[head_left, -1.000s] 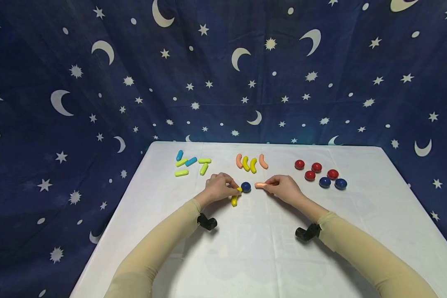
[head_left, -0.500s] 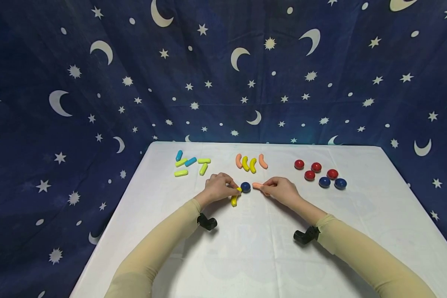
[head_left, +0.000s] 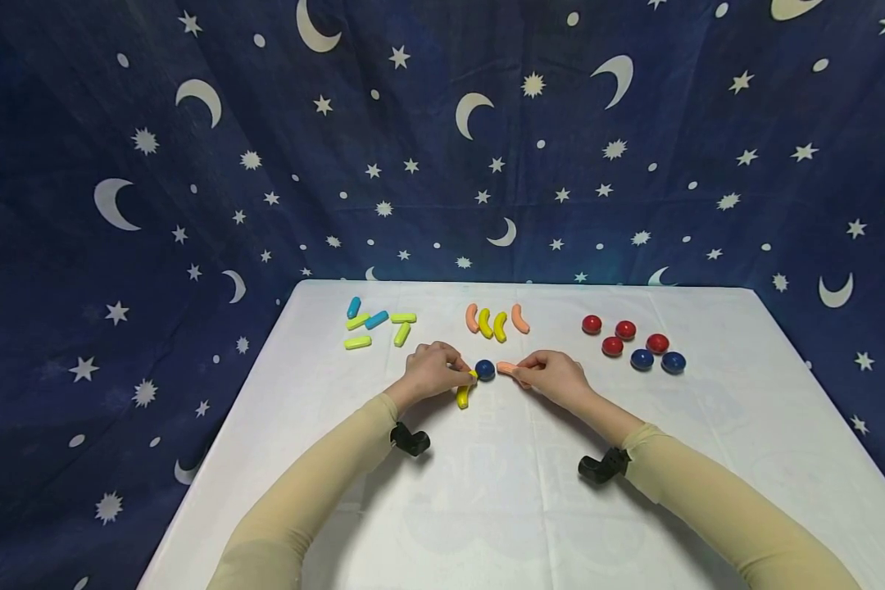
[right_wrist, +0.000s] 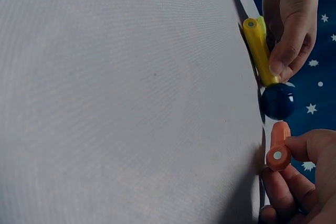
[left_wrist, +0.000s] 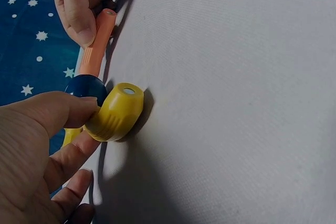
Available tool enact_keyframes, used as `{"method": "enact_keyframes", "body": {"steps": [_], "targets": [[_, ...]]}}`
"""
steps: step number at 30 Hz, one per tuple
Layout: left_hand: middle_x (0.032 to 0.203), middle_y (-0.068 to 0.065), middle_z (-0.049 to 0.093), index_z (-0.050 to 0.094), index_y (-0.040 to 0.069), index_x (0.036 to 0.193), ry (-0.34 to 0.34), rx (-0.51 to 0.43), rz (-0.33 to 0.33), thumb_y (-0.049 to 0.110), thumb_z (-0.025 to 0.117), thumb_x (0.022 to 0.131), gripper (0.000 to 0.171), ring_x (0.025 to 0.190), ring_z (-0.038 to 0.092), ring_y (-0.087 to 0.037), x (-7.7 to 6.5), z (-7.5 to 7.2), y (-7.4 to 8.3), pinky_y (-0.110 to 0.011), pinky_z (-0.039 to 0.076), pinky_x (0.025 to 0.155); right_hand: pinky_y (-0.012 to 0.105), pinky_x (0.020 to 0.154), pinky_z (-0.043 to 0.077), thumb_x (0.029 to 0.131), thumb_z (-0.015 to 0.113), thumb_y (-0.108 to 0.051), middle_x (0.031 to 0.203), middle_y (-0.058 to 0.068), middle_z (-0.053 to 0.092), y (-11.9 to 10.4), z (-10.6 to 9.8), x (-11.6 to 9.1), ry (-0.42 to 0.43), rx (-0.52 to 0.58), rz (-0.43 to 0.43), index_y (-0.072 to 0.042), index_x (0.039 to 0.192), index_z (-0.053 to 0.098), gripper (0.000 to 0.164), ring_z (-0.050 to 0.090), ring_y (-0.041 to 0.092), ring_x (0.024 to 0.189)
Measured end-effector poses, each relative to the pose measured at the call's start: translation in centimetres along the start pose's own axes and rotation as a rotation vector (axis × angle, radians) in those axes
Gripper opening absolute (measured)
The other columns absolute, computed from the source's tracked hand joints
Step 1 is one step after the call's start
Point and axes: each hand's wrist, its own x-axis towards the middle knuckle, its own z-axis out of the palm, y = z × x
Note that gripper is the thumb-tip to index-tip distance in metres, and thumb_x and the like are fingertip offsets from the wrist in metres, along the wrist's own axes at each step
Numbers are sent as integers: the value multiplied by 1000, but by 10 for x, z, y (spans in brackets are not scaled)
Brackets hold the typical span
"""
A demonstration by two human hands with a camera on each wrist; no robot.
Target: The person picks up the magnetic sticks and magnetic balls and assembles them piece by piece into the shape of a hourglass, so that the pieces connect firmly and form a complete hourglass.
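My left hand [head_left: 435, 369] pinches a yellow curved magnetic rod [head_left: 463, 398] between thumb and fingers, just above the white table. A dark blue ball [head_left: 485, 370] sits against the rod's far end, clearest in the right wrist view. From the other side, my right hand [head_left: 556, 375] pinches an orange curved magnetic rod [head_left: 506, 368] that points at the ball. Only a sliver of space shows between the orange tip and the blue ball [right_wrist: 277, 101] in the right wrist view. A small metal disc marks the near end of the orange rod [right_wrist: 279, 148].
Short lime rods [head_left: 358, 343] and blue rods [head_left: 377, 319] lie at the back left of the table [head_left: 487, 508]. Behind the hands are orange curved rods [head_left: 519, 319] and yellow curved rods [head_left: 500, 327]. Red balls [head_left: 613, 346] and blue balls [head_left: 673, 363] rest at the back right.
My right hand has shifted slightly left, bringing the orange rod's tip closer to the blue ball, and the rod has turned a little. My left hand has stayed put.
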Motion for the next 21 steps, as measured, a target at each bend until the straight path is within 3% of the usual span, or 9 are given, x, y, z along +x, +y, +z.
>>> {"method": "enact_keyframes", "body": {"steps": [21], "targets": [[130,-1,58,74,26,81,-2,12,-2,41,78,87,17,123,43,-30,-1,0,2,-52,30,106,35,69,44,90,77,-40,86,0,69,-1,4,0,4,7,5,-13,102,78,29,57,22,83]]}}
